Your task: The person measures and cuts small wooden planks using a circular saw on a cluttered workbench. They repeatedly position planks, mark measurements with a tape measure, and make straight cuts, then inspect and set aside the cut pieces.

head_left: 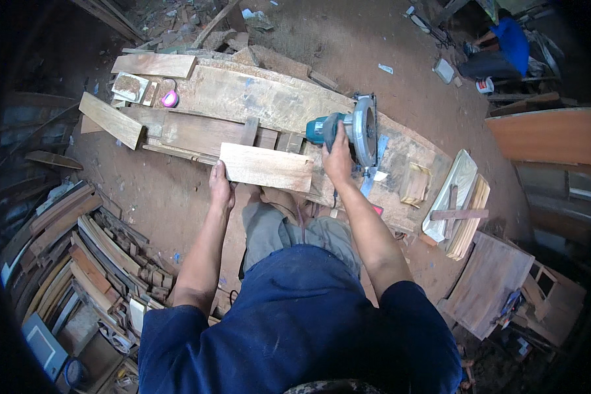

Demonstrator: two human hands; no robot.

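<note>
My left hand (222,188) is closed on the left end of a pale wooden board (266,167), which is held over the near edge of the workbench (269,92). My right hand (337,152) wraps round the handle of a teal circular saw (364,131) that stands on the bench, its round blade guard on the right. Between the board and the saw there is a small gap. Behind the board, a darker plank (197,133) lies along the bench with a short wood strip (249,131) across it.
A pink tape measure (170,98) and loose boards (111,120) lie at the bench's left end. A small wooden block (415,184) sits at its right, beside stacked planks (463,203). Offcuts (95,262) pile up at lower left. A person in blue (511,46) is at far right.
</note>
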